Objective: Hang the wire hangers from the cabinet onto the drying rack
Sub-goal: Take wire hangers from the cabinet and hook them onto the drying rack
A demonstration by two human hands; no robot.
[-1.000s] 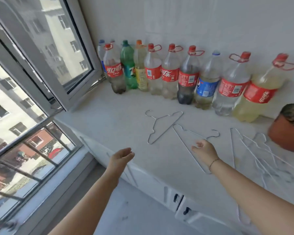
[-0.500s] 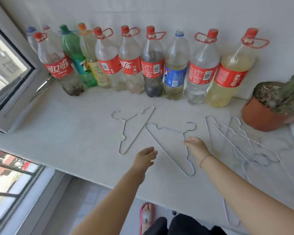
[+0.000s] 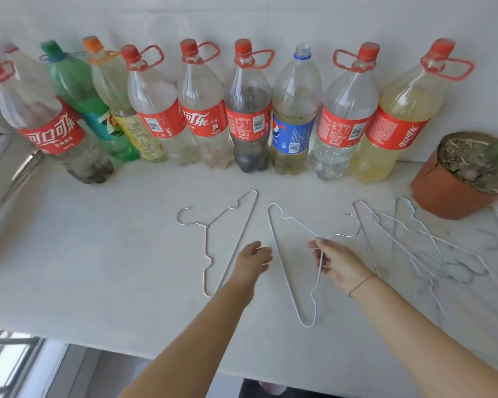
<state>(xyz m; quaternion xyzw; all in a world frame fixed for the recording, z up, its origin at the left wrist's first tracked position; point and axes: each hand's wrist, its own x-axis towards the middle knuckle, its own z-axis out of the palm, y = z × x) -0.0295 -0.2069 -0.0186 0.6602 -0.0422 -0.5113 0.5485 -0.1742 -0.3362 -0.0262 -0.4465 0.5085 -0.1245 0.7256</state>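
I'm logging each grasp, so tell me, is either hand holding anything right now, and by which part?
The right hand pinches the middle wire hanger at its neck, where the hook meets the shoulders. The left hand is open, holding nothing.

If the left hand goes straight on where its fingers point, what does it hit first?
Likely the long side of the white wire hanger pinched by the right hand; the left hand is just short of it. Hand height unclear.
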